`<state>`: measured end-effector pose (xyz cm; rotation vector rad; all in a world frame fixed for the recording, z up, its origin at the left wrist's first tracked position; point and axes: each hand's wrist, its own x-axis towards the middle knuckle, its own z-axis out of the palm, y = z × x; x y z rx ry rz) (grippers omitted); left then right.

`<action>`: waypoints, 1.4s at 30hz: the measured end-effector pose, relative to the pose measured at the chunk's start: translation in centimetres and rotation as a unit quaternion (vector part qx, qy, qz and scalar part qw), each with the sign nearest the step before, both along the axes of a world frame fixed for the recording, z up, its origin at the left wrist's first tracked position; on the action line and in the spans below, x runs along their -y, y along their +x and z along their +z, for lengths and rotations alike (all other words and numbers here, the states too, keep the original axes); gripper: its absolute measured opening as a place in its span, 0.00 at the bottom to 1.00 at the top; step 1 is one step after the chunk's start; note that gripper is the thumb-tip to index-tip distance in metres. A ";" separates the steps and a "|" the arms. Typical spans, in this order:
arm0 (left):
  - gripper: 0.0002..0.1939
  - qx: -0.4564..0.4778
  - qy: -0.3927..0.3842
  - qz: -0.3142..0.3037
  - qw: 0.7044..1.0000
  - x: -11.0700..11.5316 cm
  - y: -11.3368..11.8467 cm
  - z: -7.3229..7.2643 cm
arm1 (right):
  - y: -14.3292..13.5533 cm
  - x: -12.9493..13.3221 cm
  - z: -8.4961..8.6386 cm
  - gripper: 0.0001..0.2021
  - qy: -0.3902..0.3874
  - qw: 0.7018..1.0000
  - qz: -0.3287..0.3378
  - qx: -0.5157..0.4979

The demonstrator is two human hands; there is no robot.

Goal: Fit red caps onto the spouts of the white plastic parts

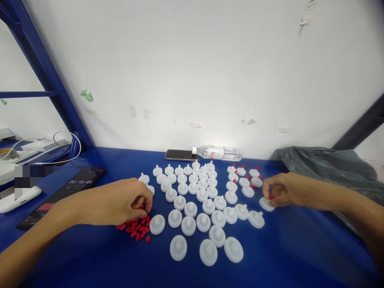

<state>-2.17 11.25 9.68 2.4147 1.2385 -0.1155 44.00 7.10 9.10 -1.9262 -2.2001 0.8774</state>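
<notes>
At the pile of small red caps (pixel 138 230), my left hand (pixel 120 202) reaches in with its fingers curled together; what lies between the fingertips is hidden. My right hand (pixel 279 190) pinches a white disc (pixel 265 205) with a red cap at its nozzle, low over the table's right side. Many white discs with bare upright nozzles, such as a nearby disc (pixel 188 225), spread across the middle. Several discs wearing red caps, among them a capped disc (pixel 247 191), stand or lean left of my right hand.
A phone (pixel 177 155) and a plastic water bottle (pixel 220 153) lie by the wall. Another phone (pixel 76 182) showing a timer is left of my left arm. Grey plastic sheeting (pixel 324 166) covers the right side. White cables and devices (pixel 39 145) sit far left.
</notes>
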 end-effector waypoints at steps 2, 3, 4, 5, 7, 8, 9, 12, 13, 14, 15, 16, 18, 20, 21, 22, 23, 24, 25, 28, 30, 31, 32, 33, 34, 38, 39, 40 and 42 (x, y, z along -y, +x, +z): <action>0.08 0.012 0.001 -0.006 1.000 0.0 0.1 -0.2 | 0.3 -0.2 0.3 0.09 -0.016 1.000 -0.005 0.008; 0.08 0.017 0.004 -0.007 1.000 0.0 0.2 -0.2 | 0.4 -0.1 0.5 0.12 -0.011 1.000 -0.013 0.011; 0.09 0.022 0.010 -0.010 1.000 0.0 0.4 -0.2 | 0.5 0.0 0.8 0.14 0.004 1.000 -0.024 0.012; 0.10 0.027 0.019 -0.015 0.999 0.0 0.6 -0.1 | 0.6 0.2 1.0 0.15 0.024 0.999 -0.037 0.009; 0.11 0.037 0.040 -0.022 0.998 0.2 1.0 0.1 | 0.2 0.7 1.5 0.14 0.049 0.997 -0.055 -0.012; 0.13 0.046 0.049 -0.020 0.998 0.3 1.2 0.3 | -0.2 1.0 1.6 0.13 0.040 0.998 -0.052 -0.026; 0.14 0.059 0.057 -0.015 0.996 0.4 1.4 0.5 | -0.7 1.2 1.7 0.14 0.013 0.999 -0.040 -0.035; 0.15 0.116 0.069 0.016 0.991 0.7 2.0 0.6 | -2.6 1.2 1.3 0.16 -0.064 0.998 0.019 -0.021; 0.14 0.139 0.063 0.023 0.988 0.7 2.2 0.5 | -3.1 1.1 1.0 0.15 -0.068 0.997 0.036 -0.010; 0.13 0.165 0.056 0.029 0.984 0.8 2.3 0.3 | -3.5 0.9 0.8 0.13 -0.061 0.997 0.048 -0.001; 0.13 0.194 0.049 0.032 0.979 0.8 2.5 0.0 | -3.7 0.8 0.7 0.12 -0.049 0.997 0.059 0.004; 0.12 0.223 0.042 0.032 0.973 0.9 2.6 -0.3 | -3.7 0.7 0.6 0.12 -0.036 0.997 0.070 0.004; 0.13 0.277 0.037 0.029 0.960 0.9 3.0 -1.0 | -3.3 0.7 0.8 0.12 -0.009 0.996 0.089 -0.001; 0.13 0.315 0.030 0.031 0.948 0.9 3.2 -1.5 | -2.7 1.0 1.3 0.10 0.033 0.995 0.096 -0.020; 0.13 0.326 0.023 0.036 0.944 1.0 3.4 -1.7 | -2.6 1.3 1.6 0.10 0.055 0.994 0.092 -0.037; 0.13 0.335 0.014 0.042 0.941 1.0 3.4 -1.8 | -2.6 1.5 1.8 0.10 0.077 0.992 0.085 -0.058; 0.13 0.342 0.006 0.048 0.938 1.0 3.5 -1.9 | -2.8 1.7 2.0 0.10 0.097 0.989 0.078 -0.082; 0.14 0.349 -0.001 0.053 0.936 1.0 3.6 -1.9 | -3.3 1.9 2.1 0.11 0.116 0.985 0.075 -0.106; 0.14 0.358 -0.008 0.056 0.932 1.0 3.7 -2.0 | -4.1 2.1 2.1 0.12 0.135 0.980 0.074 -0.125; 0.15 0.403 -0.039 0.055 0.912 1.1 4.0 -2.1 | -7.4 2.4 1.2 0.11 0.209 0.964 0.088 -0.135; 0.14 0.426 -0.057 0.050 0.901 1.3 4.3 -2.3 | -9.9 2.5 0.1 0.09 0.265 0.951 0.096 -0.126; 0.13 0.434 -0.057 0.049 0.898 1.5 4.4 -2.5 | -11.0 2.6 -0.6 0.09 0.287 0.945 0.097 -0.123; 0.12 0.439 -0.052 0.050 0.896 1.6 4.6 -2.6 | -12.0 2.6 -1.3 0.08 0.313 0.936 0.106 -0.122; 0.11 0.441 -0.045 0.051 0.895 1.8 4.8 -2.7 | -12.8 2.7 -2.0 0.09 0.337 0.926 0.120 -0.122; 0.10 0.443 -0.041 0.054 0.894 2.0 4.9 -2.9 | -13.5 2.8 -2.6 0.10 0.352 0.918 0.133 -0.123; 0.07 0.431 -0.055 0.034 0.900 2.7 5.4 -3.1 | -15.1 3.3 -4.1 0.17 0.344 0.917 0.147 -0.138; 0.07 0.425 -0.058 0.022 0.903 2.8 5.5 -3.2 | -15.3 3.3 -4.2 0.18 0.337 0.919 0.147 -0.141; 0.07 0.420 -0.058 0.010 0.905 3.0 5.6 -3.2 | -15.5 3.4 -4.3 0.19 0.332 0.920 0.148 -0.144; 0.07 0.413 -0.054 -0.004 0.909 3.2 5.8 -3.3 | -15.8 3.5 -4.3 0.18 0.328 0.920 0.151 -0.154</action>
